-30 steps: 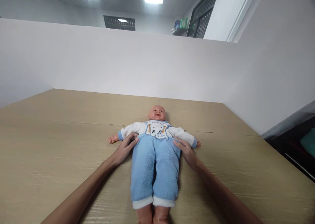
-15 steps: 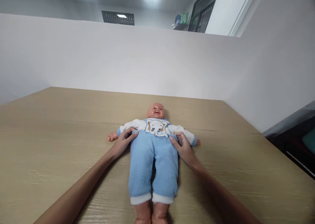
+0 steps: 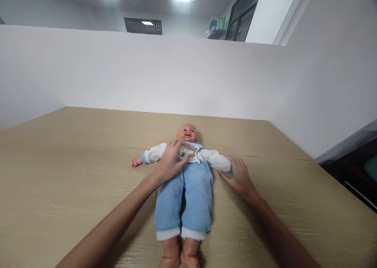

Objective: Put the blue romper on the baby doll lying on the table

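Note:
A baby doll (image 3: 188, 133) lies on its back on the table, head at the far end and feet toward me. It wears fuzzy blue trousers (image 3: 196, 201) with white cuffs and a white long-sleeved top with an elephant picture, partly covered by my left hand (image 3: 171, 164). That hand is over the chest, thumb and fingers apart, holding nothing. My right hand (image 3: 240, 177) is curled around the blue-cuffed end of the white sleeve (image 3: 216, 159) on the right, hiding the doll's hand there. The other doll arm stretches out to the left.
A wood-grain table (image 3: 73, 173) spreads around the doll. Behind it rises a white partition (image 3: 132, 75), with another white wall to the right. A dark object (image 3: 350, 166) stands beyond the table's right edge.
My left hand has left the trouser waist and moved right and up over the chest. My right hand has shifted from the waist outward to the sleeve end.

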A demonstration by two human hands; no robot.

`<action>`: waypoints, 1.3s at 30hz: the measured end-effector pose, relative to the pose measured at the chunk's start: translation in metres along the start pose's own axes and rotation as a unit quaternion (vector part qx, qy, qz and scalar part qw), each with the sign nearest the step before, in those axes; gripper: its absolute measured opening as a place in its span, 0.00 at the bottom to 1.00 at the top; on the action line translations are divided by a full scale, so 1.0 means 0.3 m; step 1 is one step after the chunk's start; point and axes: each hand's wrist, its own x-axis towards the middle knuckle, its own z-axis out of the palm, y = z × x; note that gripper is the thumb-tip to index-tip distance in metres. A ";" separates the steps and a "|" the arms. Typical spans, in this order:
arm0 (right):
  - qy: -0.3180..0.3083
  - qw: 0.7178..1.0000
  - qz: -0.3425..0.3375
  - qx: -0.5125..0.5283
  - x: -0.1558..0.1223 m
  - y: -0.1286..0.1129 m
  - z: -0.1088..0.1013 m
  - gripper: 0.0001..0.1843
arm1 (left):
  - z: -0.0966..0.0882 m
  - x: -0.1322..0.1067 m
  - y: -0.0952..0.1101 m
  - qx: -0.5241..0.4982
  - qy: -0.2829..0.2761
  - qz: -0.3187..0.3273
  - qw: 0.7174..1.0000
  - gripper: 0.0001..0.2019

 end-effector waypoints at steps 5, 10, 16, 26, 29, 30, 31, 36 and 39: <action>0.025 0.998 0.030 0.059 0.013 -0.053 -0.024 0.22 | 0.162 0.134 0.081 0.108 -0.165 0.094 0.976 0.27; 0.041 0.945 0.142 0.290 0.004 -0.149 -0.056 0.33 | 0.236 0.199 0.048 0.185 -0.211 0.117 0.953 0.33; 0.086 0.837 0.241 0.484 0.003 -0.092 -0.013 0.43 | 0.229 0.176 0.004 0.113 -0.151 0.088 0.978 0.20; -0.110 0.932 0.111 0.327 0.004 -0.211 0.068 0.26 | 0.157 0.150 -0.055 -0.243 -0.013 -0.060 0.968 0.18; -0.151 0.899 0.117 0.393 0.029 -0.274 0.063 0.24 | 0.130 0.135 -0.092 -0.339 0.022 -0.105 0.935 0.21; -0.156 0.883 0.128 0.424 0.044 -0.298 0.063 0.23 | 0.123 0.131 -0.106 -0.361 0.034 -0.121 0.924 0.22; -0.153 0.868 0.138 0.452 0.062 -0.323 0.066 0.22 | 0.117 0.127 -0.121 -0.379 0.048 -0.136 0.914 0.22; -0.068 0.832 0.171 0.523 0.180 -0.461 0.127 0.19 | 0.085 0.107 -0.182 -0.451 0.126 -0.189 0.863 0.27; -0.037 0.817 0.187 0.544 0.241 -0.536 0.174 0.22 | 0.052 0.096 -0.200 -0.460 0.150 -0.216 0.848 0.30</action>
